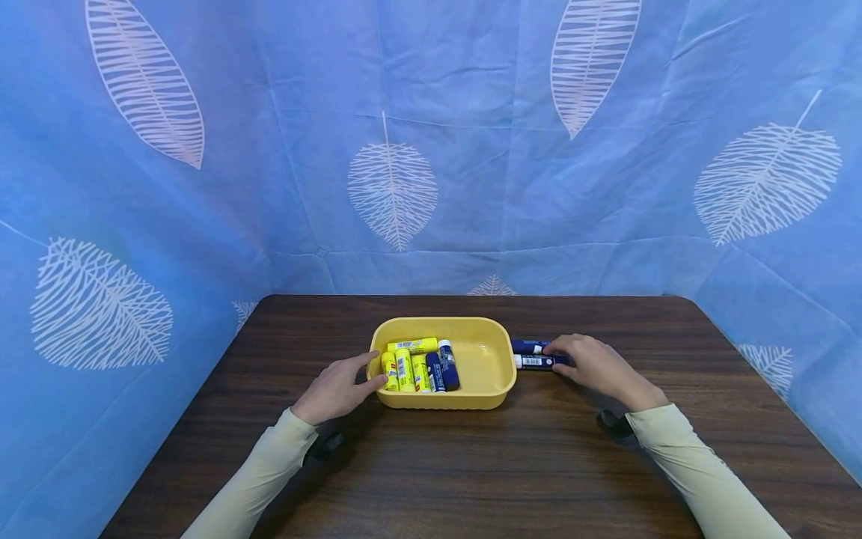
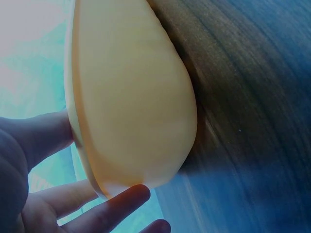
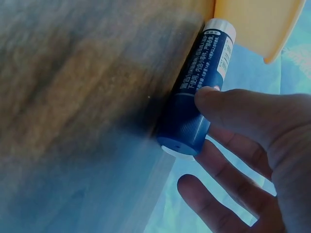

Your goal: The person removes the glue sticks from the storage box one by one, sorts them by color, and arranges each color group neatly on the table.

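A yellow plastic bin (image 1: 438,400) stands on the table with several yellow glue sticks (image 1: 404,370) and two dark blue ones (image 1: 447,365) in its left half. My left hand (image 1: 340,387) holds the bin's left end, thumb and forefinger at the rim (image 2: 75,107), another finger against the outer wall. Right of the bin, two dark blue glue sticks lie side by side on the table, a farther one (image 1: 528,346) and a nearer one (image 1: 534,362). My right hand (image 1: 602,368) grips at their right ends, thumb on the nearer stick (image 3: 204,70), fingers partly hidden behind.
The dark wood table (image 1: 431,479) reaches back to a blue cloth (image 1: 485,187) with white leaf prints, which hangs behind and at both sides. Black wrist cameras sit under both sleeves (image 1: 694,464).
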The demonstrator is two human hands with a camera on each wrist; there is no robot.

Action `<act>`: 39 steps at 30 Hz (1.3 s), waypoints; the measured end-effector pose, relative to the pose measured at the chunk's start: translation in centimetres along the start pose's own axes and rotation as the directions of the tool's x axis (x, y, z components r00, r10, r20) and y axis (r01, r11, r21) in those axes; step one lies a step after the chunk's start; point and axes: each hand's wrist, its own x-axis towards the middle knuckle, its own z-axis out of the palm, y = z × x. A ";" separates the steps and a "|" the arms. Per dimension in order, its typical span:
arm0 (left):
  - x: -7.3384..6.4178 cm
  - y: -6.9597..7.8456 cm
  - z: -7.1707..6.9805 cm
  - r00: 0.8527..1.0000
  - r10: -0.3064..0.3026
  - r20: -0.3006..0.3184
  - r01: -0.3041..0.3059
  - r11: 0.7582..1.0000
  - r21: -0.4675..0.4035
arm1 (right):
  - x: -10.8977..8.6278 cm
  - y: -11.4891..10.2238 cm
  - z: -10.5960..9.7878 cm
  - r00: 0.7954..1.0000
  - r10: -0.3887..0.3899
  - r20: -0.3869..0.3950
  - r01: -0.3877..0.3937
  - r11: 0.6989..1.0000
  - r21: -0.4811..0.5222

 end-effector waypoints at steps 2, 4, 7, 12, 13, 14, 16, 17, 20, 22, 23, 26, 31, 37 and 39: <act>0.0 0.0 0.0 1.000 0.001 0.000 -0.001 1.000 -0.001 | 0.0 0.1 0.0 1.000 -0.003 -0.002 0.003 1.000 0.001; 0.0 0.0 0.0 1.000 0.003 0.000 -0.003 1.000 -0.001 | 0.0 0.2 -0.1 1.000 -0.006 -0.005 0.006 1.000 0.004; 0.0 -0.1 0.0 1.000 0.004 0.001 -0.004 1.000 -0.001 | 0.0 0.2 -0.1 1.000 -0.011 -0.007 0.011 1.000 0.006; 0.0 -0.1 0.0 1.000 0.001 0.003 -0.001 1.000 0.001 | 0.1 0.2 -0.2 1.000 -0.012 -0.004 0.012 1.000 0.009; 0.0 -0.1 0.0 1.000 0.000 0.003 0.000 1.000 0.001 | 0.1 0.2 -0.2 1.000 -0.011 -0.002 0.011 1.000 0.009; 0.0 -0.1 0.0 1.000 0.000 0.004 0.000 1.000 0.001 | 0.1 0.2 -0.1 1.000 -0.010 0.000 0.010 1.000 0.009; 0.0 -0.1 -0.1 1.000 0.001 0.005 -0.001 1.000 -0.001 | 0.1 0.3 -0.1 1.000 -0.009 0.004 0.009 1.000 0.009; 0.0 -0.1 -0.1 1.000 0.002 0.005 -0.002 1.000 -0.003 | 0.1 0.3 -0.1 1.000 -0.009 0.005 0.009 1.000 0.010; 0.0 0.0 -0.1 1.000 0.001 0.005 -0.001 1.000 -0.002 | 0.1 0.3 -0.1 1.000 -0.010 0.005 0.010 1.000 0.012; 0.0 0.0 -0.1 1.000 0.001 0.004 -0.001 1.000 0.001 | 0.1 0.3 -0.1 1.000 -0.008 0.004 0.008 1.000 0.013; 0.0 0.0 -0.1 1.000 0.002 0.003 -0.002 1.000 0.002 | 0.1 0.3 -0.1 1.000 -0.007 0.004 0.007 1.000 0.013; 0.0 0.0 0.0 1.000 0.003 0.003 -0.003 1.000 0.004 | 0.1 0.3 -0.2 1.000 -0.007 0.001 0.007 1.000 0.013; 0.0 0.0 -0.1 1.000 0.004 0.006 -0.004 1.000 0.002 | 0.0 0.2 -0.4 1.000 -0.016 -0.012 0.017 1.000 0.015; 0.0 0.0 -0.1 1.000 0.002 0.009 -0.002 1.000 0.000 | 0.0 0.3 -0.5 1.000 -0.018 -0.009 0.018 1.000 0.014; 0.0 0.0 0.0 1.000 0.003 0.008 -0.003 1.000 0.000 | 0.0 0.3 -0.5 1.000 -0.019 -0.007 0.019 1.000 0.015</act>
